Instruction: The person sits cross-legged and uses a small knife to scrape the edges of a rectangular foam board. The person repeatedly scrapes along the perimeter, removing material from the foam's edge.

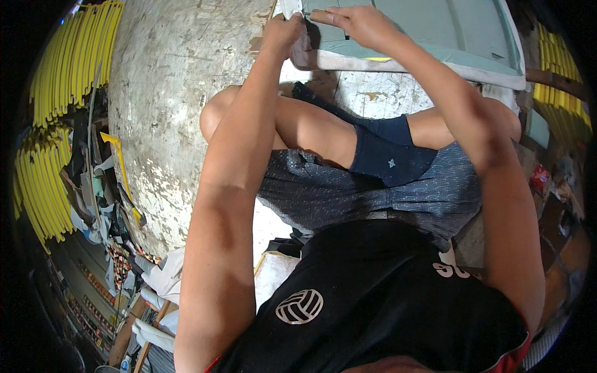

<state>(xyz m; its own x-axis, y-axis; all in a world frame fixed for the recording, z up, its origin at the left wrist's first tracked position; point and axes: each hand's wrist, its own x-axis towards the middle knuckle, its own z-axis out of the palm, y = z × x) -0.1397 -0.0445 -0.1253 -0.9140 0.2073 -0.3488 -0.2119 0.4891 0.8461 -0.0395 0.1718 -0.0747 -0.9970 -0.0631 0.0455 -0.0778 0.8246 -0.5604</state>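
A grey-green padded panel with a pale fabric border lies at the top of the head view. My left hand is closed on the white edge strip at the panel's left side. Beside it, my right hand grips a short brown wooden tool, pointing left toward my left thumb, where a thin dark tip shows. What exactly that tip is, I cannot make out. My crossed legs and dark shorts are just below the panel.
I sit on a worn, pale board. Yellow bent frames are stacked at left and more at right. A yellow tool or bracket, fabric scraps and wooden pieces lie along the left side.
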